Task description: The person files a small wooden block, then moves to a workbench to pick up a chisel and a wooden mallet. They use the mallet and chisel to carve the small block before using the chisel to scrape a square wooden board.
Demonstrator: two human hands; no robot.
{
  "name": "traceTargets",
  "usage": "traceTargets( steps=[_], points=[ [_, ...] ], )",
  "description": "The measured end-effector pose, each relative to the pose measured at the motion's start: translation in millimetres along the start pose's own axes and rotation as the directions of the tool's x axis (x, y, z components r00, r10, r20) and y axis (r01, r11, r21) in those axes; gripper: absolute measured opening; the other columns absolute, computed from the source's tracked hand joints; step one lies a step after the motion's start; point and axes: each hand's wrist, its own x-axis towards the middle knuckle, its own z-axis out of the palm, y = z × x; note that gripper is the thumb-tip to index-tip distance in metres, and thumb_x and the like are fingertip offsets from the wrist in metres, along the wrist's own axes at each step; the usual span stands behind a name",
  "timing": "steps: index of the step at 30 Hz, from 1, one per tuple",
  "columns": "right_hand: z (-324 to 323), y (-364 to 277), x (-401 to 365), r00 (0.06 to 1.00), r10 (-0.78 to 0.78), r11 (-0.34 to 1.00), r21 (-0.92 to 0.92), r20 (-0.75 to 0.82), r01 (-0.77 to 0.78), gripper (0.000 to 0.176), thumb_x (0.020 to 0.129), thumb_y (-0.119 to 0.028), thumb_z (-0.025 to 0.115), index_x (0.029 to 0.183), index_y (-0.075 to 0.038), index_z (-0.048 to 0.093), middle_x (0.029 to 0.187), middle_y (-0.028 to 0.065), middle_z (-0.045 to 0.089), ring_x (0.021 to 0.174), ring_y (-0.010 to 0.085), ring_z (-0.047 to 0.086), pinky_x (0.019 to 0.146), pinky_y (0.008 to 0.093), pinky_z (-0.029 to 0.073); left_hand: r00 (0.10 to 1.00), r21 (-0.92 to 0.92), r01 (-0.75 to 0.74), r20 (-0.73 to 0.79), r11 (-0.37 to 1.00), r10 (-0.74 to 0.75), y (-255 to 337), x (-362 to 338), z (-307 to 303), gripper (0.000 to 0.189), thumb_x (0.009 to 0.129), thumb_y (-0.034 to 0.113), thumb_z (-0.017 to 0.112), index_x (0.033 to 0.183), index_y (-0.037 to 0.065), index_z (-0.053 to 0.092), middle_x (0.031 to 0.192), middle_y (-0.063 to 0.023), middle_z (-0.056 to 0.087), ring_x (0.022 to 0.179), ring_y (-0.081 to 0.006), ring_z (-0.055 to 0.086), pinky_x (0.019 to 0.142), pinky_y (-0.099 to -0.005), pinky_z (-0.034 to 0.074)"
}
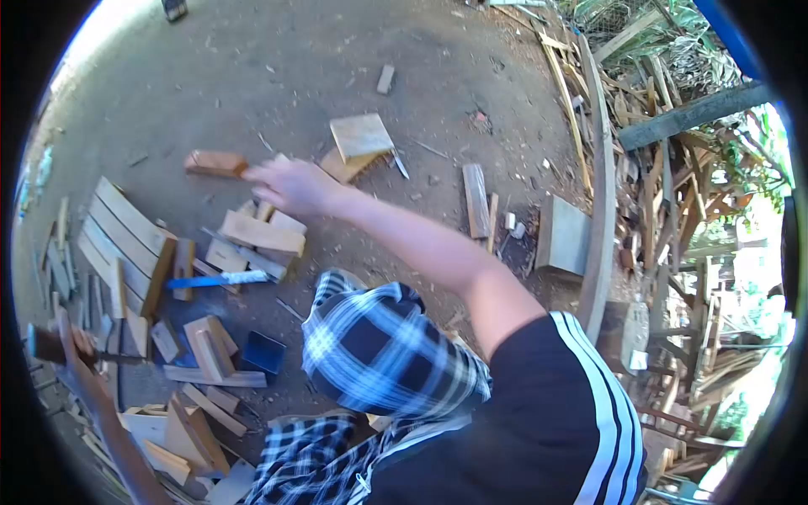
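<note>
My right hand (pixel 290 183) is stretched out over the ground, blurred, with its fingers closed on the near end of a reddish-brown wooden block (pixel 215 162). At the far left, my left hand (pixel 82 343) is wrapped round a hammer-like tool (pixel 46 344) with a thick blunt end and a thin dark shaft. Its exact kind is hard to make out. Below my right hand lies a heap of short wood offcuts (pixel 263 233). A blue strip-like tool with a whitish end (pixel 198 283) rests across the pieces.
A slatted wooden piece (pixel 126 231) stands left. Two square boards (pixel 362 135) lie beyond my right hand, with a knife-like blade (pixel 401 165) beside them. More offcuts (pixel 198 433) are at lower left. A long beam (pixel 599 185) and scrap wood (pixel 665 185) line the right.
</note>
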Motion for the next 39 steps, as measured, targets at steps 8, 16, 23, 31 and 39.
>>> traceTargets(
  steps=[8,16,23,31,39],
  points=[
    [-123,53,-304,0.242,0.916,0.099,-0.403,-0.320,-0.910,0.046,0.079,-0.028,0.065,0.122,-0.013,0.060,0.126,0.0125,0.058,0.119,0.0344,0.054,0.096,0.0460,0.046,0.929,-0.010,0.063,-0.366,0.998,-0.062,42,-123,-38,0.006,0.097,0.015,0.060,0.093,0.012,0.057,0.067,0.0066,0.038,0.056,-0.0018,0.035,0.049,-0.0199,0.031],
    [-67,209,-419,0.215,0.945,0.036,-0.573,-0.248,-0.819,0.089,0.084,-0.069,0.054,0.139,0.000,0.037,0.129,0.0271,0.053,0.114,0.0467,0.056,0.088,0.0559,0.051,0.794,0.572,0.067,-0.527,0.817,0.304,76,-199,-22,0.028,0.086,0.028,0.071,0.067,0.011,0.058,0.055,0.0071,0.051,0.048,-0.0041,0.043,0.044,-0.0247,0.034],
    [-61,303,-447,0.242,0.965,0.241,0.029,0.100,-0.970,0.045,0.074,-0.027,0.073,0.105,0.003,0.062,0.098,0.0179,0.067,0.088,0.0314,0.066,0.076,0.0494,0.054,0.787,0.524,-0.020,-0.517,0.851,0.337,107,-221,8,0.024,0.088,0.024,0.071,0.075,0.012,0.055,0.059,0.0058,0.050,0.047,-0.0033,0.046,0.043,-0.0206,0.035],
    [-53,86,-340,0.407,0.626,-0.493,0.742,0.665,-0.454,0.019,0.084,-0.016,0.067,0.097,-0.003,0.063,0.094,0.0105,0.066,0.084,0.0259,0.064,0.084,0.0436,0.052,0.779,0.429,-0.213,-0.468,0.878,0.418,93,-217,15,0.027,0.091,0.027,0.069,0.075,0.014,0.052,0.054,0.0047,0.048,0.044,-0.0045,0.043,0.044,-0.0207,0.031],
    [-34,29,-161,0.806,0.457,0.637,0.494,0.377,-0.592,0.058,0.085,-0.021,0.073,0.131,-0.001,0.044,0.114,0.0136,0.061,0.099,0.0218,0.064,0.083,0.0338,0.053,0.847,0.243,-0.167,-0.461,0.956,0.265,111,-227,34,0.030,0.085,0.038,0.075,0.080,0.011,0.062,0.064,0.0048,0.056,0.054,-0.0043,0.051,0.050,-0.0222,0.040]
  ],
)
